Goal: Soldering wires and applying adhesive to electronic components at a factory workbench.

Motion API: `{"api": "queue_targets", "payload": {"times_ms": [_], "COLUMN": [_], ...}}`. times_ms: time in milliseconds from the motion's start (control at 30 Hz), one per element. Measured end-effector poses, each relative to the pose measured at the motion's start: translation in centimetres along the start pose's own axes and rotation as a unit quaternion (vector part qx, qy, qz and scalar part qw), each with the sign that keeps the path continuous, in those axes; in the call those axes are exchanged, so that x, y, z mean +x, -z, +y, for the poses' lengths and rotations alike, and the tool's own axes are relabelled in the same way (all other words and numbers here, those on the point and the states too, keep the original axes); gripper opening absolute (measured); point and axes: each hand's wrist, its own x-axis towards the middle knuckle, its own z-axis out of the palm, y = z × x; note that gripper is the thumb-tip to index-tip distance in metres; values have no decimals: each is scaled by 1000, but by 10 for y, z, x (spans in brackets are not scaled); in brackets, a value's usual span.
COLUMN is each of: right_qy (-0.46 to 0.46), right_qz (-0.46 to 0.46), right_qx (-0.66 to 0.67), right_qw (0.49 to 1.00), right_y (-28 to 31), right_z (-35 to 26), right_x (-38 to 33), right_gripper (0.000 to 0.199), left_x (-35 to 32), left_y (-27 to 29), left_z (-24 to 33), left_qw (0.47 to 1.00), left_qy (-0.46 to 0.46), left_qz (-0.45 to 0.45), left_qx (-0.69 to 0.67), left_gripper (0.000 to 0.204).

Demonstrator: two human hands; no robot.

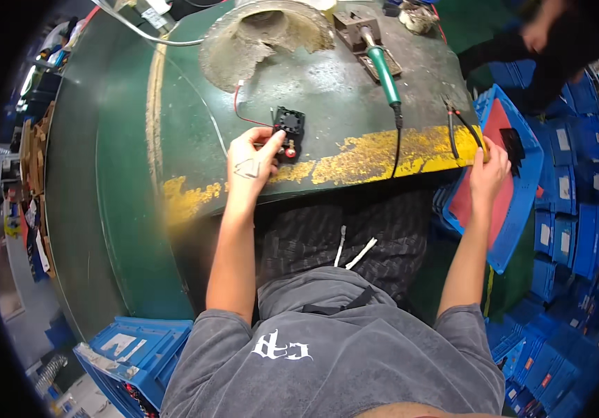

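Your grey shirt (341, 348) fills the lower view. Your left hand (252, 161) pinches a small black fan module (288, 132) near the green surface's (355, 104) yellow edge. Your right hand (489, 171) curls loosely over the blue crate's (522, 202) red mat (477, 202); whether it grips anything is unclear.

The left hand (252, 161) covers the near edge of the small fan (288, 132), so its grip there cannot be made out. The right hand (489, 171) shows only its back — its fingertips are hidden over the tray (522, 202), and what they touch is unclear. A second person (543, 42) at the top right is blurred and cut off by the rim. The crates (571, 230) fade into dark blur — their contents are unreadable.
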Motion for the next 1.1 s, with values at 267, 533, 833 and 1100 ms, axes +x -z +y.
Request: {"api": "queue_targets", "payload": {"times_ms": [267,533,833,1100], "right_qy": [111,-245,-127,114], "right_qz": [-132,-452,-302,-355], "right_qx": [-178,180,537,273], "right_qw": [969,839,777,887], "right_y": [-23,7,129,26], "right_z": [2,-7,-107,-274], "right_x": [40,44,22,32], "right_gripper": [19,17,26,11], "left_x": [-7,-2,-10,-11], "left_y": [15,18,15,17], "left_z": [-13,-24,-22,-25], "left_qw": [999,995,992,992], "left_qy": [-22,-18,-33,-11], "left_qz": [-15,-16,-8,13], "left_qx": [-30,-101,-124,-122], "left_gripper": [34,30,31,26]}}
